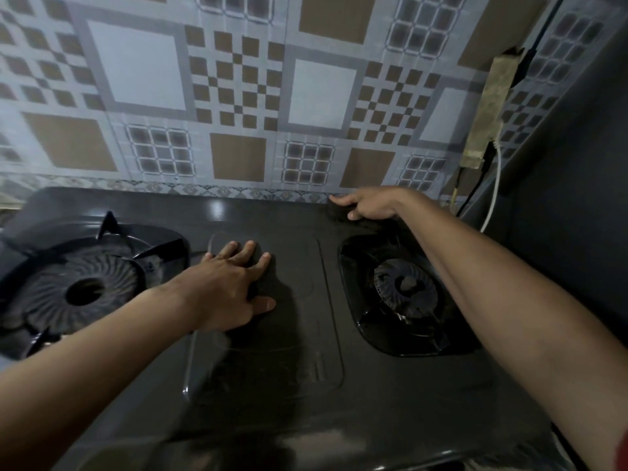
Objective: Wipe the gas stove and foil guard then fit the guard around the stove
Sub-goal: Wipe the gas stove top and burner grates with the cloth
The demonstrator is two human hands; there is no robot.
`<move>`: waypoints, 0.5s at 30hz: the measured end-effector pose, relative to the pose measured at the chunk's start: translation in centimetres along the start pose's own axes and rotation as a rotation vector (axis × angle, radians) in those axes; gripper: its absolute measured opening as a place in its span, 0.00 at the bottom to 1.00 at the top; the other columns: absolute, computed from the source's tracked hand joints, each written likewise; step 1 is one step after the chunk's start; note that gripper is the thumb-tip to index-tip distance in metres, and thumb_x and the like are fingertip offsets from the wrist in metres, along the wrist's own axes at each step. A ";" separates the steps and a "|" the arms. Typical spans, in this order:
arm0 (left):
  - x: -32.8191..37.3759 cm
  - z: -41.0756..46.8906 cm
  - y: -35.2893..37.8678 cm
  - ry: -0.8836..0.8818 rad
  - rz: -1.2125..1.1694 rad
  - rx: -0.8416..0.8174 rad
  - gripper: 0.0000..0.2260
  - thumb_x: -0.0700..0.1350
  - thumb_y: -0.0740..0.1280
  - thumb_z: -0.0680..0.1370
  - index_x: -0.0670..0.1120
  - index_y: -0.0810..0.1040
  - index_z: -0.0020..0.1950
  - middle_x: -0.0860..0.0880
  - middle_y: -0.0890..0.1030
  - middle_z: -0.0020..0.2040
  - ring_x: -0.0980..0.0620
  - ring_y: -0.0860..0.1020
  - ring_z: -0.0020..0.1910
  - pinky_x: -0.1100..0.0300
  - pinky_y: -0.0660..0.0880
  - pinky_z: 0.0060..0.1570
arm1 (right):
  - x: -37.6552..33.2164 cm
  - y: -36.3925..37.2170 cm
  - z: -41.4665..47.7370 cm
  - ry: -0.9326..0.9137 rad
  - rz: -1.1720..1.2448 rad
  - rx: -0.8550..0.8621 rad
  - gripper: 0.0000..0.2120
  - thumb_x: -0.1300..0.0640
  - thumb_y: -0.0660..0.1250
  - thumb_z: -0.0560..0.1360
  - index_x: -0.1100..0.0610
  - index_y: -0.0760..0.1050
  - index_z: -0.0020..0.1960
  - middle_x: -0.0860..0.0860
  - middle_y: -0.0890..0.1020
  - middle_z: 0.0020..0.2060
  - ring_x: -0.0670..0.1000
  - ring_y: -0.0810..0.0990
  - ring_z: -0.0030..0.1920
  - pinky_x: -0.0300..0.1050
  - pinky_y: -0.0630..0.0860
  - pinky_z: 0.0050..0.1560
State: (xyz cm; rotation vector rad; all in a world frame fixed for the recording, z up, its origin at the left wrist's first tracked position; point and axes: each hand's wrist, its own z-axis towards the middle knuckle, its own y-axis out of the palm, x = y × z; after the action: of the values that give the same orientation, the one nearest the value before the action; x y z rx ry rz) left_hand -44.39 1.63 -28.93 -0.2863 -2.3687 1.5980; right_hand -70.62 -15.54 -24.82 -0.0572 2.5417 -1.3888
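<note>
The glossy black metal two-burner gas stove (390, 402) is seen beneath both hands. The left hand (224, 290) is pressed flat on it, fingers straight. The right hand (370, 205), farther back, is curled on what seems a dark soft cloth (338, 214). The stove is judged heavy, rigid and slick, and best steadied by its flat top.
</note>
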 end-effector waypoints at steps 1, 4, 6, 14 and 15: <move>0.0 0.0 0.0 -0.001 -0.004 0.001 0.38 0.67 0.55 0.78 0.54 0.41 0.81 0.48 0.40 0.81 0.45 0.41 0.80 0.43 0.48 0.77 | -0.9 0.2 0.1 -0.004 -0.013 -0.002 0.29 0.61 0.59 0.83 0.45 0.54 0.79 0.49 0.55 0.79 0.55 0.55 0.78 0.47 0.55 0.73; 0.0 -0.1 0.1 -0.004 -0.024 0.006 0.38 0.67 0.56 0.78 0.54 0.42 0.81 0.47 0.41 0.81 0.45 0.40 0.80 0.44 0.47 0.77 | -3.4 1.0 0.1 -0.003 -0.049 0.014 0.31 0.62 0.57 0.83 0.44 0.50 0.80 0.50 0.53 0.80 0.57 0.57 0.77 0.48 0.58 0.73; 0.0 -0.2 0.1 0.003 -0.033 0.022 0.38 0.67 0.56 0.78 0.54 0.43 0.81 0.47 0.41 0.82 0.45 0.40 0.80 0.44 0.47 0.77 | -4.9 1.7 0.1 -0.016 -0.050 0.023 0.33 0.65 0.56 0.82 0.44 0.48 0.80 0.51 0.53 0.80 0.59 0.61 0.76 0.53 0.62 0.73; 0.1 -0.7 -0.4 0.010 -0.085 0.057 0.39 0.67 0.59 0.77 0.54 0.47 0.81 0.48 0.45 0.82 0.45 0.44 0.80 0.45 0.49 0.77 | -8.5 3.8 -0.8 -0.068 0.014 0.215 0.26 0.56 0.60 0.82 0.50 0.57 0.79 0.55 0.66 0.75 0.58 0.70 0.70 0.47 0.68 0.59; 0.1 -0.8 -0.5 0.014 -0.091 0.065 0.38 0.66 0.59 0.77 0.54 0.48 0.81 0.48 0.47 0.82 0.46 0.45 0.80 0.45 0.50 0.77 | -8.7 4.0 -1.0 -0.073 0.014 0.238 0.26 0.56 0.61 0.82 0.49 0.58 0.79 0.54 0.64 0.76 0.58 0.67 0.72 0.47 0.66 0.64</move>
State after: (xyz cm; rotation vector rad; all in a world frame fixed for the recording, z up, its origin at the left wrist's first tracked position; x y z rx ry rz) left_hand -44.18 2.18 -28.21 -0.1735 -2.2799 1.6221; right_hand -62.05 -11.23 -25.96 -0.0467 2.2975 -1.6409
